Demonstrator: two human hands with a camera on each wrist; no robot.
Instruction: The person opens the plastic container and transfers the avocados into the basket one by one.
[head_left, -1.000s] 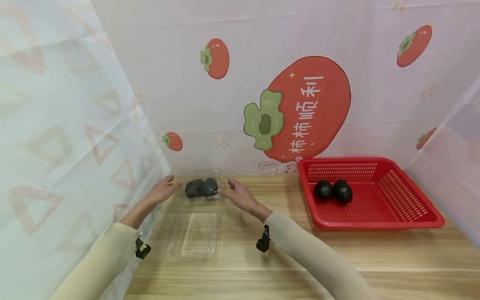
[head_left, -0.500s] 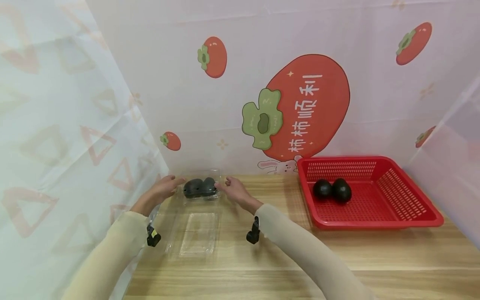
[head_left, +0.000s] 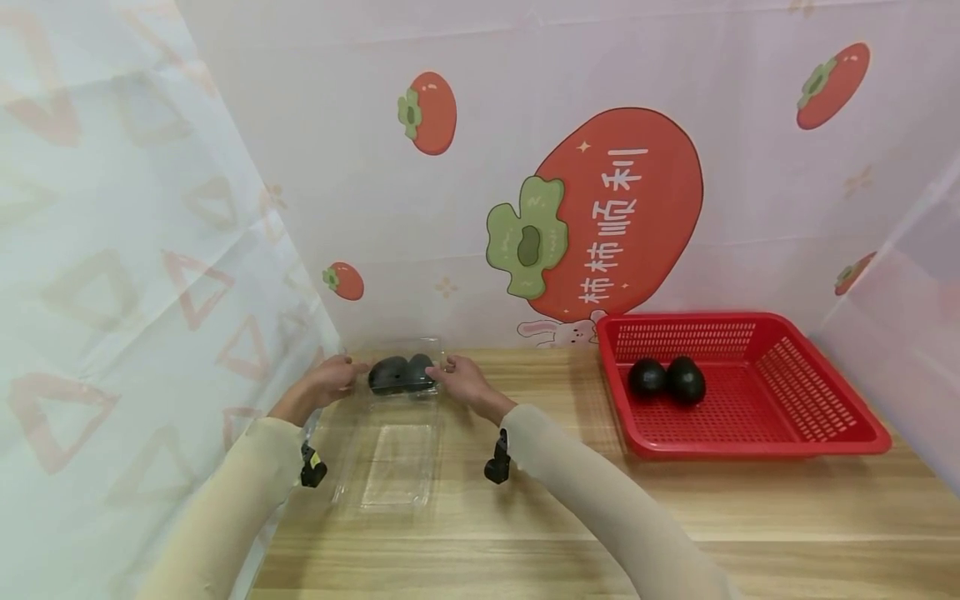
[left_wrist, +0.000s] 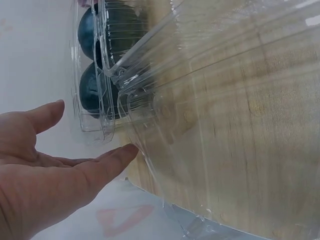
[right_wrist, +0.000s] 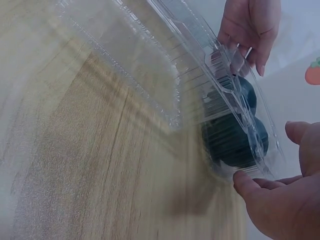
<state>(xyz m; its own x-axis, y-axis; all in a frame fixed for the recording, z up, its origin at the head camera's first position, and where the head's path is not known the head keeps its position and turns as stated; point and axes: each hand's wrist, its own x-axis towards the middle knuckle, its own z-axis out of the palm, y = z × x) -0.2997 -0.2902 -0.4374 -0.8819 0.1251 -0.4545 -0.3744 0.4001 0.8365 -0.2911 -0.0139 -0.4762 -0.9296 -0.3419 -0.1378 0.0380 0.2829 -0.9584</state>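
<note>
A clear plastic clamshell box [head_left: 408,342] stands at the back left of the table, with two dark avocados [head_left: 387,377] inside. Its hinged lid [head_left: 396,467] lies folded out towards me. My left hand [head_left: 333,381] is at the box's left end; in the left wrist view its thumb and fingers are spread apart, with a fingertip close to the hinge-side rim. At the opposite end is my right hand [head_left: 463,382]. In the right wrist view, its thumb [right_wrist: 245,182] is by the box's lower edge and its fingers are extended. Whether either hand touches the plastic is unclear.
A red perforated basket [head_left: 757,417] with two more avocados [head_left: 666,381] stands on the right of the wooden table [head_left: 525,550]. A patterned cloth wall [head_left: 480,200] rises directly behind the box, and another [head_left: 150,333] borders the left side.
Both hands have come slightly closer to the ends of the box, the right moving left and the left moving right. The box, its avocados and the basket stay in place.
</note>
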